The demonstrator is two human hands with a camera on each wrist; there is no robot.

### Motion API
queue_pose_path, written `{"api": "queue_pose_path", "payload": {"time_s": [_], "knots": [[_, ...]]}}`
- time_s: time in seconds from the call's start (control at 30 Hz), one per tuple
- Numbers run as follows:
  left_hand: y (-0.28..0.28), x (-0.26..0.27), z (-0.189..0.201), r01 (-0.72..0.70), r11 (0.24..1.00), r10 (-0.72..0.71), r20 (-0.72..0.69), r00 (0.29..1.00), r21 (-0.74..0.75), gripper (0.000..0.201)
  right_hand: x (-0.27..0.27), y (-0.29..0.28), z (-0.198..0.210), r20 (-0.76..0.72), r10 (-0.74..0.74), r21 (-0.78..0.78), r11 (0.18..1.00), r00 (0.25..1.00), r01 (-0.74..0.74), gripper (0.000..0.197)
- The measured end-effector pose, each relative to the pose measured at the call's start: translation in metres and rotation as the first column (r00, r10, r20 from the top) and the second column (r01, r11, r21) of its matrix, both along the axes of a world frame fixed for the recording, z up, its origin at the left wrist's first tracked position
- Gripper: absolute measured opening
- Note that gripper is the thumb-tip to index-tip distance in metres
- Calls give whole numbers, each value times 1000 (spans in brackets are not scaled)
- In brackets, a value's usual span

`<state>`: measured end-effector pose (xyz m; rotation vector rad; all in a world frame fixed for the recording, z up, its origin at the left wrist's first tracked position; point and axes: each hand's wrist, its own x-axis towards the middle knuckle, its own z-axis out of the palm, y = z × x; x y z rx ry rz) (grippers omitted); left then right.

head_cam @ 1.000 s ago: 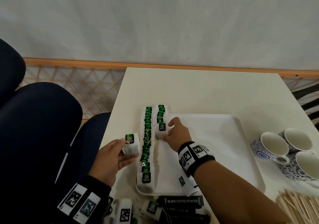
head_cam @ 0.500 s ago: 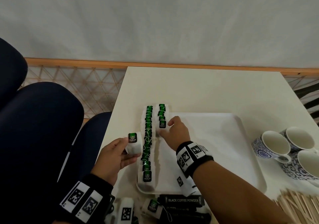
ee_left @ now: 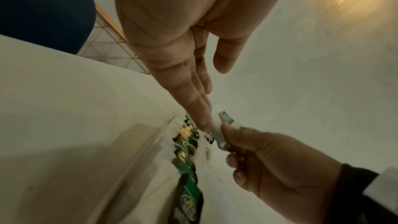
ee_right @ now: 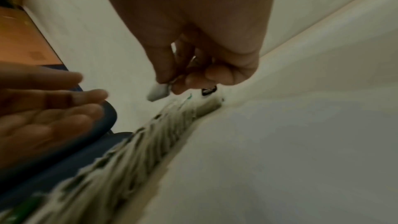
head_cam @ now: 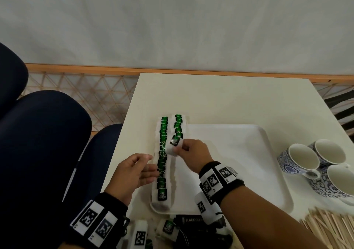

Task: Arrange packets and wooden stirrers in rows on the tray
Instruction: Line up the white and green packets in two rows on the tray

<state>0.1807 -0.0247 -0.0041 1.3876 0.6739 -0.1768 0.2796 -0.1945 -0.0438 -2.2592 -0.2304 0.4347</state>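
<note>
Pinching a green tea packet (head_cam: 174,145) in the right hand (head_cam: 193,155) over the short second row (head_cam: 178,125), left hand (head_cam: 134,173) open and empty, beside a seemingly full first row (head_cam: 162,156) on the tray (head_cam: 249,164), with wooden stirrers (head_cam: 329,227) and loose packets (head_cam: 168,227) unplaced.

We pinch a tea packet (head_cam: 174,145) in our right hand (head_cam: 193,155) above the tray (head_cam: 249,164); our left hand (head_cam: 134,172) is relaxed beside the rows.
</note>
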Motion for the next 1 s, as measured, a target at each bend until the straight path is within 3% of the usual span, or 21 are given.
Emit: {"api": "queue_pose_path", "payload": {"time_s": [0.13, 0.23, 0.47, 0.63, 0.83, 1.0], "knots": [[4, -1, -2, -15, 1000, 15, -16, 1000, 2, 21, 12, -5, -6, -7, -17, -209, 978, 1000, 16, 44], [5, -1, -3, -15, 1000, 15, -13, 1000, 2, 21, 17, -2, -8, -47, 2, -244, 970, 999, -13, 43], [10, -5, -4, -20, 1000, 20, -9, 1000, 24, 22, 20, 2, -12, -92, -135, -202, 973, 987, 114, 27], [18, -10, -4, -44, 998, 45, -8, 999, 38, 21, 19, -3, -13, -165, -181, -70, 983, 969, 172, 55], [25, -20, -5, -68, 997, 68, -12, 998, 41, 21, 18, 1, -19, -132, -179, -98, 981, 975, 166, 50], [39, -36, -6, -64, 987, 69, -26, 997, 147, 18, 13, 0, -8, -120, -171, -69, 984, 978, 164, 53]]}}
